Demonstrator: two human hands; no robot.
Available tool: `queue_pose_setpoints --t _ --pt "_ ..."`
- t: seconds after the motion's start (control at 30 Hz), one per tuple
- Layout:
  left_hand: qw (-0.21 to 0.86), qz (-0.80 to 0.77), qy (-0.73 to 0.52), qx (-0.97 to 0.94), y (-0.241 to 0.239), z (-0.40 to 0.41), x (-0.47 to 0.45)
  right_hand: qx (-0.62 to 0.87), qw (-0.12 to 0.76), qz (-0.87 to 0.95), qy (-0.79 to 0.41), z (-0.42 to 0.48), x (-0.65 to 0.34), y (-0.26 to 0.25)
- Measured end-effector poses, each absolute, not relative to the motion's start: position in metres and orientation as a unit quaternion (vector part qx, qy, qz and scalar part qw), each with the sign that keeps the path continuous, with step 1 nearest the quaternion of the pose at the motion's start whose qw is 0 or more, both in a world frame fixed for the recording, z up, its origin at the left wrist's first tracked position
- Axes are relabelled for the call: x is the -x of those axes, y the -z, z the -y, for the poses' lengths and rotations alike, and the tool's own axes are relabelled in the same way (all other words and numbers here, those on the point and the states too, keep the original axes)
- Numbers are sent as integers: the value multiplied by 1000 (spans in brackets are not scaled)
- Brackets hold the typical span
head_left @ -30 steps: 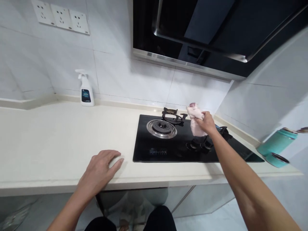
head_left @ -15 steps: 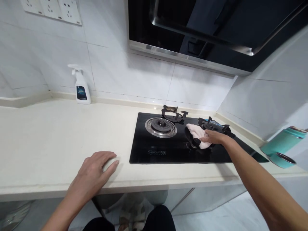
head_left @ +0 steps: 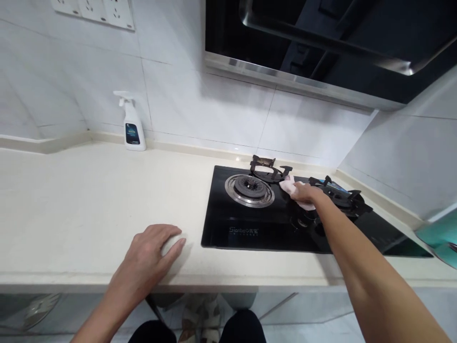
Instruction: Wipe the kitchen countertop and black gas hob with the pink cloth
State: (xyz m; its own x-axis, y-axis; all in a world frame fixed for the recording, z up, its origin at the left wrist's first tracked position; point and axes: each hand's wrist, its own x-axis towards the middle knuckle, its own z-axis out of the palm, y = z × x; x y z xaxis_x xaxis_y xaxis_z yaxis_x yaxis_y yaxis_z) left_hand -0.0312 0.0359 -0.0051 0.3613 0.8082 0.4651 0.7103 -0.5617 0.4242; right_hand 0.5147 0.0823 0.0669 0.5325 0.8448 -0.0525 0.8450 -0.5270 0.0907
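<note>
A pale pink cloth [head_left: 288, 185] is gripped in my right hand [head_left: 306, 193], which presses it on the black glass gas stove [head_left: 228, 238] between the two burners. The uncovered left burner [head_left: 250, 186] has a steel ring around it. Its pan support [head_left: 269, 171] rests off it at the back of the stove. Part of the right burner's pan support [head_left: 342, 197] shows beyond my right wrist. My left hand [head_left: 152, 250] lies on the cream countertop [head_left: 89, 209] left of the stove, fingers loosely curved, thumb apart, holding nothing.
A white spray bottle [head_left: 134, 126] stands against the tiled wall at the back left. A range hood [head_left: 307, 81] overhangs the stove. At the right edge is a teal container [head_left: 437, 233], partly cut off. Wall sockets [head_left: 105, 12] are at the top left.
My right hand has moved the cloth back and away from the stove knob, toward the rear of the glass. My left hand stays on the counter. The view has shifted slightly.
</note>
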Motion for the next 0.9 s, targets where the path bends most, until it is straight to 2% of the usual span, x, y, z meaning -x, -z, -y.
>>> queue_pose_setpoints --t 0.4,0.9 --pt "81 -463 -325 -820 0 -29 28 -815 56 -577 -18 -50 -435 -68" --pt "69 -455 -317 -829 -2 -25 27 -740 -10 -669 -64 29 -371 -54"
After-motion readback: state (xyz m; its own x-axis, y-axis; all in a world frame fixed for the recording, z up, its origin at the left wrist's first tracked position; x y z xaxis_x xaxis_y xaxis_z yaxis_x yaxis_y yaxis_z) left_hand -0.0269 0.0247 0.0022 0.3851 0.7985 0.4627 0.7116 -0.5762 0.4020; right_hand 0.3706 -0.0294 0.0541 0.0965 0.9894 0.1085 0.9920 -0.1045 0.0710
